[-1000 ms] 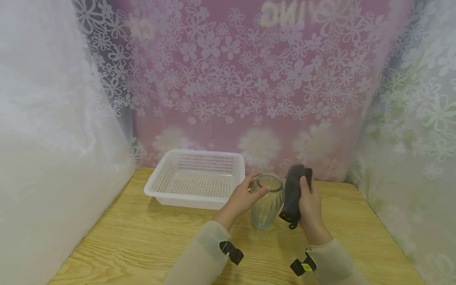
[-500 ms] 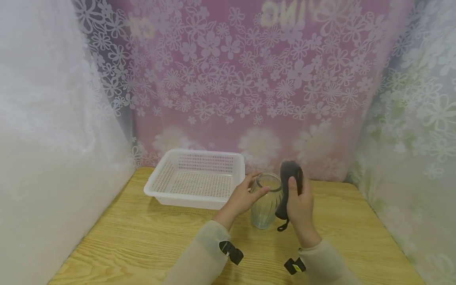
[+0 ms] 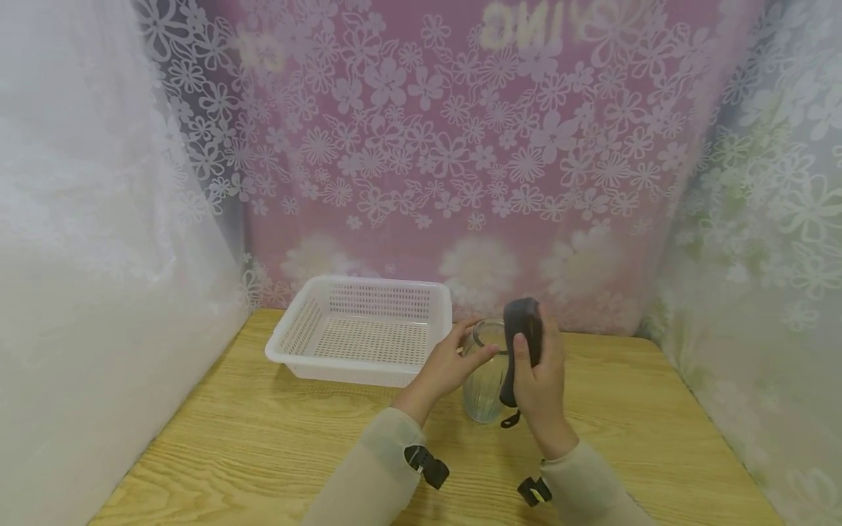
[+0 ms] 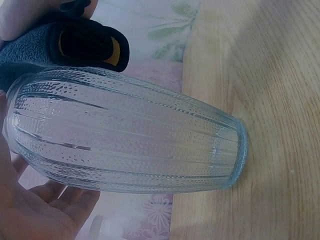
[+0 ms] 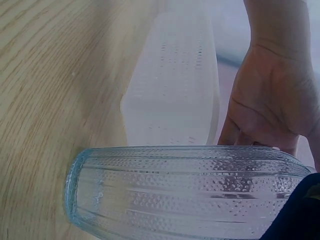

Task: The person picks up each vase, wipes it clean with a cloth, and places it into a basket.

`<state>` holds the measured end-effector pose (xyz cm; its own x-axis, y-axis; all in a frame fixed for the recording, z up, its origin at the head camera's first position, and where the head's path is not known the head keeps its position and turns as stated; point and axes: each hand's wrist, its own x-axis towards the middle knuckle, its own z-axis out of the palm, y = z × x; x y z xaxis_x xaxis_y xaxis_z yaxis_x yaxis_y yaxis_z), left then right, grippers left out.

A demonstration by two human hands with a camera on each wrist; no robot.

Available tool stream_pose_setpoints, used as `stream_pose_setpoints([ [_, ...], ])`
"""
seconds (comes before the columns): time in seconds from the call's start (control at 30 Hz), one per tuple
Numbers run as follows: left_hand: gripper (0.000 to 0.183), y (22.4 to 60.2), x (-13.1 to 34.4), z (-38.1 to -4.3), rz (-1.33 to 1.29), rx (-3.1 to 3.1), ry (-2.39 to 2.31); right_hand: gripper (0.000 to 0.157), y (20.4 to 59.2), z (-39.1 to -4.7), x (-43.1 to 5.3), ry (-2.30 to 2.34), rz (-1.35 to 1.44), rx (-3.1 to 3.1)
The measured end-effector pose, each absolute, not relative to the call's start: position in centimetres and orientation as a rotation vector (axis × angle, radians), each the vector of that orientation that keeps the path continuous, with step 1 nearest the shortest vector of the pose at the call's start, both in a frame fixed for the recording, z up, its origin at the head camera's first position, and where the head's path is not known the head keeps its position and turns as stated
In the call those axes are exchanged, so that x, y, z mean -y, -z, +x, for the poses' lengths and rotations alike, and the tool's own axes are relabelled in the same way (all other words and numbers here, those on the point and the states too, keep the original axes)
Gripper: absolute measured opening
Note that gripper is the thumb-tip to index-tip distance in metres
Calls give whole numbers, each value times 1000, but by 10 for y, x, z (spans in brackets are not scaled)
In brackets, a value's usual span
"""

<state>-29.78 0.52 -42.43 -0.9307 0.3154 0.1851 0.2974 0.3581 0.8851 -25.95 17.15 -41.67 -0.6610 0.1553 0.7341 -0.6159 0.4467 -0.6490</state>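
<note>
A clear ribbed glass vase [image 3: 483, 394] stands upright on the table. My left hand [image 3: 450, 365] holds it near the neck, thumb across the front of the rim and fingers behind. A folded dark fuzzy cloth [image 3: 524, 329] with a black edge and a hanging loop is gripped in my right hand [image 3: 541, 380], thumb in front. In the head view the cloth overlaps the vase's right side. The left wrist view has the cloth [image 4: 25, 52] right at the upper side of the vase [image 4: 125, 135]. Water-like dimples texture the glass.
A white perforated plastic basket [image 3: 358, 372] sits left of the vase, near the back of the wooden table [image 3: 263, 453]. Flower-patterned curtains [image 3: 421, 146] enclose the table at the back and on both sides.
My right hand has moved left with the cloth, from beside the vase to overlapping its right side, and the cloth has turned more upright. My left hand and the vase stay put.
</note>
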Motion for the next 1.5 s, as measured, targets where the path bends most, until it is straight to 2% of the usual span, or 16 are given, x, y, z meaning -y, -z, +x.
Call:
stream_pose_setpoints([
  [0.43,71,421,-5,-296,597,-2574,-1671,60,426,-264,-175,-1314,355,1965],
  [1.2,69,424,-4,-299,597,-2528,-1693,49,448,-270,-186,-1580,145,1988],
  [1.5,71,424,-5,-298,577,-2524,-1703,60,457,-269,-187,-1751,75,2025],
])
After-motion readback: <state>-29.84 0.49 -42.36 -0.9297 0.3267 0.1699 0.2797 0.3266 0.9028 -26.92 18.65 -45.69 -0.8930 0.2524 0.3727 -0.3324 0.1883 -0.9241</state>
